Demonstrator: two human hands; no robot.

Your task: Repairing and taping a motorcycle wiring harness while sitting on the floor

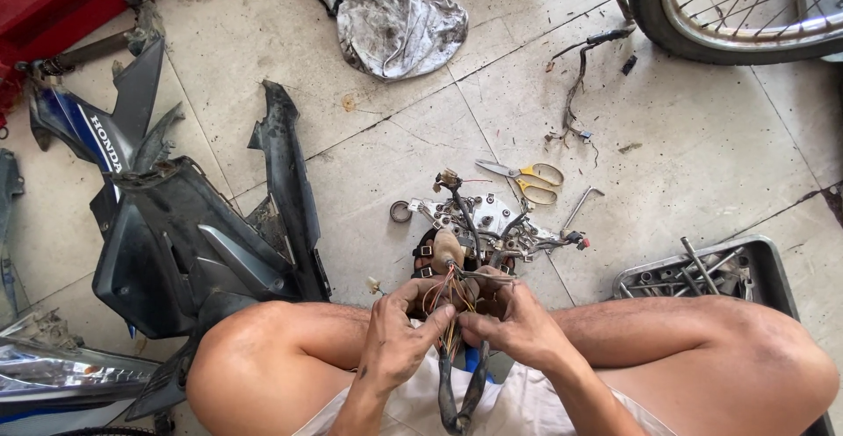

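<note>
a motorcycle repair workshop, judging by the floor: stained, cracked concrete slabs (386,137) strewn with detached dark blue and black plastic body panels (176,243), a spoked wheel with a black tyre (729,14), a grey metal tray of tools (702,273), yellow-handled scissors (527,180) and a dirty grey rag (391,14).

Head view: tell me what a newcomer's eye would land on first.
Both hands, left hand and right hand, pinch a bundle of coloured wires at bottom centre, between bare knees. Dark scooter body panels sprawl on the left; yellow-handled scissors lie on the tiled floor beyond.
</note>
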